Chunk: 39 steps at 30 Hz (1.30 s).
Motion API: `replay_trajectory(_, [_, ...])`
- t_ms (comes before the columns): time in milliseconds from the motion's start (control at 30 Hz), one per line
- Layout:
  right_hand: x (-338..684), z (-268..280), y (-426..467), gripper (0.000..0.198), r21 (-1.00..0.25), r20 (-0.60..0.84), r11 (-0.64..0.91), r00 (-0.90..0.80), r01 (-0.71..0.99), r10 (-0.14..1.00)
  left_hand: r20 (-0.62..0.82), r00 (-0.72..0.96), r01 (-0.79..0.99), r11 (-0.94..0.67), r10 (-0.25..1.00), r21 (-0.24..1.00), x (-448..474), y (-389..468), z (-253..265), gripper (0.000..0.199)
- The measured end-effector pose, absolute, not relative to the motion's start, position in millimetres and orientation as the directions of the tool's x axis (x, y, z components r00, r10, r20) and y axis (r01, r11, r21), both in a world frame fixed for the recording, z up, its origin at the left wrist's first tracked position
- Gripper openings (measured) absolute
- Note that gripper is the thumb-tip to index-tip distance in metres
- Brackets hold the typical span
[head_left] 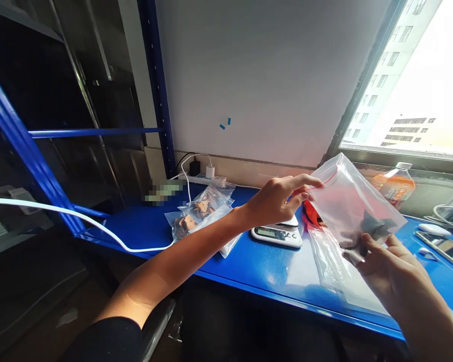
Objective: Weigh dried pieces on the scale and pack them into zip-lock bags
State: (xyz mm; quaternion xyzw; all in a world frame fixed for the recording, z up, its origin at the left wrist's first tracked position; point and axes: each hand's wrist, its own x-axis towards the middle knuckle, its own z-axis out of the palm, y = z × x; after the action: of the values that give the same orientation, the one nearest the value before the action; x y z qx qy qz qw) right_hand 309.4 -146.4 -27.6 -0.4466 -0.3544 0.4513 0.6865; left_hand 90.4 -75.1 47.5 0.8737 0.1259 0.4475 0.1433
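Note:
A translucent zip bag (343,196) with a red seal line is held up, tilted, above the right part of the table. My left hand (281,198) pinches its upper left edge by the red seal. At its lower end my right hand (390,266) grips the bag, with the fingers by the dark lumpy pieces (375,226) inside; what they are is blurred by the plastic. Below my left hand stands a white digital scale (279,235), its platform partly hidden by that hand. Flat clear plastic bags (330,259) lie under the held bag, beside something red (312,213).
Clear bags with brown chunks (202,208) lie left of the scale on the blue table (249,271). A power strip (219,181) with chargers sits behind. At right are an orange bottle (396,183), a phone (443,249) and cables. A white cable (98,224) crosses the left side.

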Motion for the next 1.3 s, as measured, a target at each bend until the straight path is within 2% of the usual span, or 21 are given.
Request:
replay_trajectory(167, [320.4,-24.4,-151.9,0.025,-0.929,0.116,0.236,0.381,-0.284,0.917,0.747,0.598,0.061,-0.946,0.29,0.319,99.1,-69.4,40.6,0.039])
replay_trajectory(300, [341.3,-23.9,-149.9,0.035,-0.931,0.137,0.248,0.374,-0.267,0.917,0.766,0.596,0.075,-0.967,0.239,0.243,107.5,-65.3,39.0,0.045])
replay_trajectory(367, [357.2,-24.3,-144.9,0.041,-0.942,0.158,0.263,0.416,-0.207,0.896,0.782,0.591,0.093,-0.979,0.199,0.179,107.7,-63.6,40.2,0.047])
replay_trajectory(433, [376.2,-25.1,-139.4,0.045,-0.941,0.248,0.333,0.534,-0.066,0.808,0.787,0.593,0.114,-0.985,0.17,0.127,103.1,-61.3,40.9,0.048])
replay_trajectory(500, [397.2,-27.0,-135.3,0.048,-0.919,0.376,0.35,0.673,0.183,0.637,0.773,0.605,0.161,-0.98,0.192,0.118,93.8,-58.3,39.9,0.046])
replay_trajectory(567, [418.2,-29.8,-132.7,0.046,-0.871,0.481,0.172,0.728,0.459,0.489,0.745,0.613,0.244,-0.96,0.263,0.137,81.2,-54.3,36.8,0.04])
replay_trajectory(633, [436.7,-32.9,-129.8,0.038,-0.745,0.558,-0.092,0.694,0.66,0.455,0.722,0.596,0.341,-0.925,0.352,0.169,67.5,-49.4,32.2,0.033])
replay_trajectory(700, [450.1,-35.2,-124.3,0.032,-0.574,0.604,-0.235,0.599,0.784,0.525,0.708,0.55,0.426,-0.878,0.442,0.218,54.8,-43.6,26.8,0.027])
replay_trajectory(833, [459.3,-33.1,-102.8,0.032,-0.247,0.699,-0.204,0.32,0.947,0.64,0.69,0.46,0.529,-0.797,0.559,0.293,36.4,-30.7,16.3,0.022])
replay_trajectory(933, [455.2,-23.2,-82.7,0.031,-0.056,0.713,-0.214,0.189,0.975,0.676,0.682,0.428,0.553,-0.768,0.593,0.322,28.4,-22.4,9.5,0.021])
replay_trajectory(1067, [444.5,-2.2,-59.6,0.032,0.076,0.622,-0.252,0.152,0.965,0.768,0.675,0.382,0.562,-0.738,0.631,0.373,22.6,-15.9,2.3,0.021])
replay_trajectory(1300, [427.0,27.5,-29.5,0.037,0.169,0.48,-0.249,0.141,0.954,0.866,0.697,0.365,0.556,-0.745,0.617,0.369,17.7,-12.0,-4.7,0.02])
